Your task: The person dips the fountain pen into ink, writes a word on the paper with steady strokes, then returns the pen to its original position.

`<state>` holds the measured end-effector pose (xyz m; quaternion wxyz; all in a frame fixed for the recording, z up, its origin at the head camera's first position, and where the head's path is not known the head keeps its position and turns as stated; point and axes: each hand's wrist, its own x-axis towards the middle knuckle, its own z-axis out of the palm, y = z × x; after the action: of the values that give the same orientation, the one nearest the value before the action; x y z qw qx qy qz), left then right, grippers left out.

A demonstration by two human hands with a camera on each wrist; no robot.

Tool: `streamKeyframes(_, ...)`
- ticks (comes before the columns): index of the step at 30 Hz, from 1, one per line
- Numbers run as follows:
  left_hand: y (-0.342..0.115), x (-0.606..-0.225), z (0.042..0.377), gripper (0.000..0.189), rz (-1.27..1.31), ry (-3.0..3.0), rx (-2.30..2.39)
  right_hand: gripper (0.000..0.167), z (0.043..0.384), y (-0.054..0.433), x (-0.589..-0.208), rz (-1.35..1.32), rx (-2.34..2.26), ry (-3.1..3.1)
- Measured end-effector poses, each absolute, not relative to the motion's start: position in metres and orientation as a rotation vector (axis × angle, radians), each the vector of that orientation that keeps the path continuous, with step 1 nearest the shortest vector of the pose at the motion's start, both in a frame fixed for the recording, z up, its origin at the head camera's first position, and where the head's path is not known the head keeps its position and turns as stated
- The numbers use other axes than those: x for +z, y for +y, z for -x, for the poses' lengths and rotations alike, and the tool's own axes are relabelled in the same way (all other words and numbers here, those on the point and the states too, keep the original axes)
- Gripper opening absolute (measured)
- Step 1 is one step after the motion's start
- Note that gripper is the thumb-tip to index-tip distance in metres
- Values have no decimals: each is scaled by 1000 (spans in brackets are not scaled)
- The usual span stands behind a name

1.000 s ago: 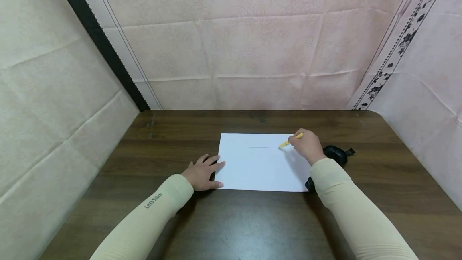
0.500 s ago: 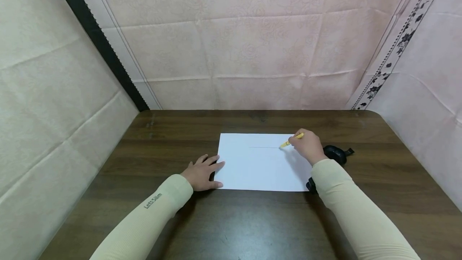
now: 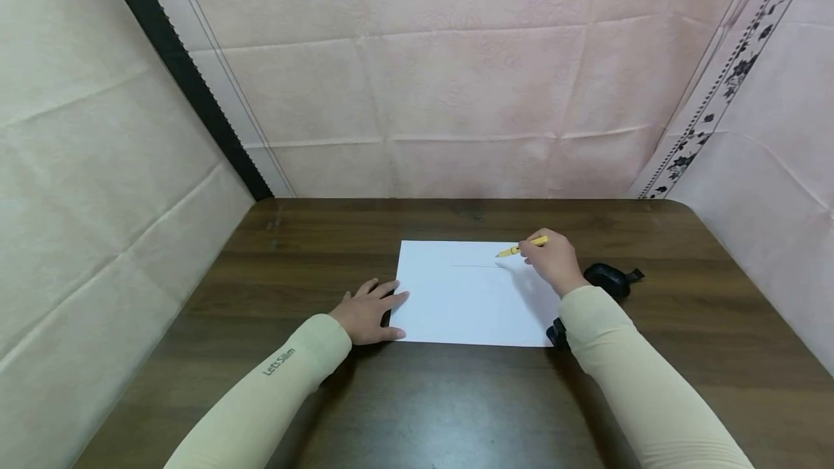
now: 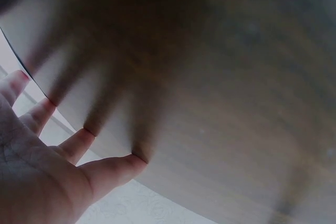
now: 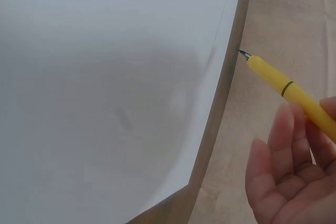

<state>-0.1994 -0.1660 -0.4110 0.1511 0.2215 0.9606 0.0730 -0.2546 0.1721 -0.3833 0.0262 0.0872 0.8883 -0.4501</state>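
The pen (image 3: pixel 510 252) has come up off the paper (image 3: pixel 469 302): half a second ago its tip sat at the right end of the thin line (image 3: pixel 472 265), and now it hangs a little above and to the left of that end, with a shadow cast beneath. The right wrist view agrees, showing the tip clear of the sheet. The right hand (image 3: pixel 552 260) holds the pen pinched in its fingers, over the sheet's upper right corner. The left hand (image 3: pixel 366 313) has not moved; its fingers are spread wide, thumb and forefinger resting on the paper's left edge, which seems enough to keep the sheet steady. The paper lies flat on the wooden table (image 3: pixel 293 252), squared up in front of the person, and the line crosses its upper part, no longer to the eye than it was. So the lift reads as a break in the drawing, with this stroke likely finished or paused, and the rest of the visible sheet shows no other clear mark
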Motion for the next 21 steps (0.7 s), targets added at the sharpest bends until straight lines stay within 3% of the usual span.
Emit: streamKeyframes(21,-165,-410,199,70,-611,2750,201,28,265,157,-388,-346,-1509,2679)
